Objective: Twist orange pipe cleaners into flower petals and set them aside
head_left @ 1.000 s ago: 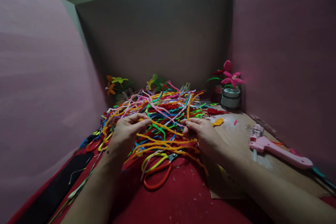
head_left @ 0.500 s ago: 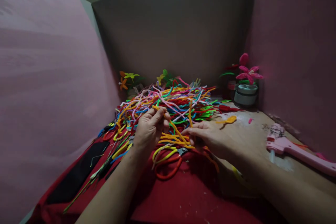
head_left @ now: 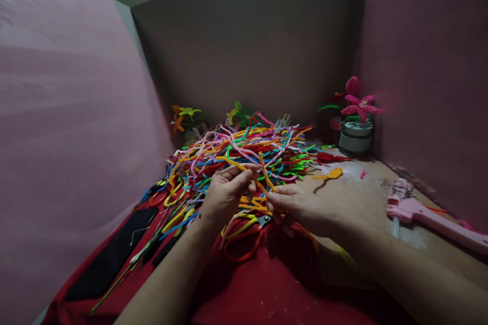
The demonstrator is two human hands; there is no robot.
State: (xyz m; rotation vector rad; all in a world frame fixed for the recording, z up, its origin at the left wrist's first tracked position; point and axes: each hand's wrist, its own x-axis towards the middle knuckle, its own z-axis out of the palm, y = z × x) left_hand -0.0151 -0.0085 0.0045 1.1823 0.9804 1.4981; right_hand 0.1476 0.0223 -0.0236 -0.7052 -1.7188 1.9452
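Observation:
An orange pipe cleaner (head_left: pixel 232 162) runs between my two hands. My left hand (head_left: pixel 231 190) pinches it between thumb and fingers, one end sticking out to the left. My right hand (head_left: pixel 292 203) pinches orange stem too, and a length (head_left: pixel 266 171) rises from its fingertips. Whether that length belongs to the same piece I cannot tell. Below and behind the hands lie more orange pipe cleaners (head_left: pixel 253 206) and scissors with red and yellow handles (head_left: pixel 244 249). A large heap of coloured pipe cleaners (head_left: pixel 213 150) spreads just beyond.
A pink glue gun (head_left: pixel 430 217) lies at the right. An orange petal shape (head_left: pixel 334 173) rests on the table near it. A pink flower (head_left: pixel 361 106) stands in a grey pot (head_left: pixel 356 138) at the back. On the red cloth (head_left: pixel 244 294) lies a black phone-like slab (head_left: pixel 112 254).
My left hand has moved slightly right, closer to my right hand. The upright orange length has shifted left and now leans across the strand between the hands.

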